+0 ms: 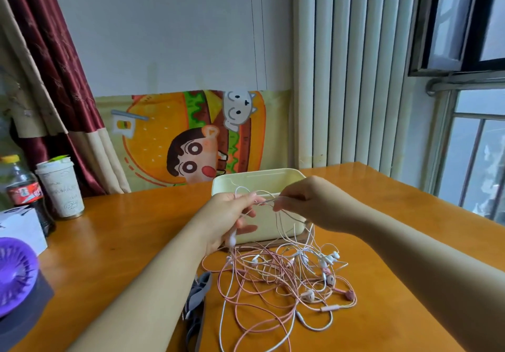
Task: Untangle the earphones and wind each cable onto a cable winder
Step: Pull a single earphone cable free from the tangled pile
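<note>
A tangle of pink and white earphone cables [276,283] lies on the wooden table [131,242], with several earbuds scattered in it. My left hand [232,217] is raised above the pile and grips a bunch of strands, a white plug end hanging below its palm. My right hand [303,198] pinches a thin cable right beside the left fingertips. Strands hang from both hands down into the pile. Grey cable winders [197,305] lie on the table left of the tangle, partly hidden by my left forearm.
A cream plastic box [276,178] stands just behind my hands. At the left are a paper cup [61,190], a cola bottle [26,195], a white box [21,228] and a purple fan [15,275]. A window is at the right.
</note>
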`<state>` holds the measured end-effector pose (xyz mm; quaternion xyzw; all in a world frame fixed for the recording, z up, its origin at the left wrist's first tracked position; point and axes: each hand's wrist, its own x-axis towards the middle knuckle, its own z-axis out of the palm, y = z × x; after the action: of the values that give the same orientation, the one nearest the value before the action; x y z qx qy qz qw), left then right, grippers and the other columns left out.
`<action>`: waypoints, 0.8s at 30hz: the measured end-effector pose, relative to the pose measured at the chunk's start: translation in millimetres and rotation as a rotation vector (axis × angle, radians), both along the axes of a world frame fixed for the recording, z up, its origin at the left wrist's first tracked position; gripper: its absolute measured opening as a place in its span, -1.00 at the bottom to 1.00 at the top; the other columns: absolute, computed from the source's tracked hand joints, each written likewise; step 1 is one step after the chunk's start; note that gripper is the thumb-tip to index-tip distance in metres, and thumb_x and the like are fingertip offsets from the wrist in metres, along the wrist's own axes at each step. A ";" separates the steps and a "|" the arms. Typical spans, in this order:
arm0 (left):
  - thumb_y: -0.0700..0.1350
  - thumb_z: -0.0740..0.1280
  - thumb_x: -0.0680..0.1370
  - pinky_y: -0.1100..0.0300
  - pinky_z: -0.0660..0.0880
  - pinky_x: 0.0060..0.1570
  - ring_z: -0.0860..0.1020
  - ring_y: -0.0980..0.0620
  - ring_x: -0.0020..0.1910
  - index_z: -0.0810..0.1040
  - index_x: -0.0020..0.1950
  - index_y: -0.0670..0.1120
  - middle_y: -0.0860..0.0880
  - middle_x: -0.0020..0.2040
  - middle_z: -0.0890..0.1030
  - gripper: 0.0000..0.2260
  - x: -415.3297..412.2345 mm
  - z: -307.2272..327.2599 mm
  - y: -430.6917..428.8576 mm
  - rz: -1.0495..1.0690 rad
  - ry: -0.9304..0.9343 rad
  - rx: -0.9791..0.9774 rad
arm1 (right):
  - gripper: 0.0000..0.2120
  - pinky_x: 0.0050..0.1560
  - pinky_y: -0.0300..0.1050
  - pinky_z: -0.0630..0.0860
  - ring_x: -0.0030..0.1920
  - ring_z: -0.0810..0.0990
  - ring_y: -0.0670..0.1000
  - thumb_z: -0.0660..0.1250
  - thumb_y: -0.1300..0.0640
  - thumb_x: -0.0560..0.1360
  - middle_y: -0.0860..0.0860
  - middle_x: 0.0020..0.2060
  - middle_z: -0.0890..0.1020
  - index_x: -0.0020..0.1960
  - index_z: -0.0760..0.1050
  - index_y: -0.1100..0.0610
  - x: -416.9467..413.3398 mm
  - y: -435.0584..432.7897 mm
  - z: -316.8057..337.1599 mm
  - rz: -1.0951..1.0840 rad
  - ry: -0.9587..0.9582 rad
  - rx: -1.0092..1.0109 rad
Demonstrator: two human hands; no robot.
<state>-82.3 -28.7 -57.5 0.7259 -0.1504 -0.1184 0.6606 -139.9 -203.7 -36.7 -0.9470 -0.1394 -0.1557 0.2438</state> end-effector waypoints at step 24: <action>-0.06 0.34 0.57 0.29 0.28 0.20 0.38 0.20 0.32 0.40 0.38 0.13 0.13 0.33 0.48 -0.62 -2.5 27.7 13.1 -0.135 -0.496 0.324 | -0.77 -0.45 -0.42 0.29 -0.47 0.42 -0.22 0.29 0.03 0.56 -0.05 -0.42 0.54 -0.05 0.68 0.11 6.5 7.3 55.6 0.046 -0.118 0.172</action>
<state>-84.8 -15.7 -29.8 0.8168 -0.3344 -0.0034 0.4701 -133.3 -196.4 18.9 -0.9084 -0.1613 -0.2171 0.3189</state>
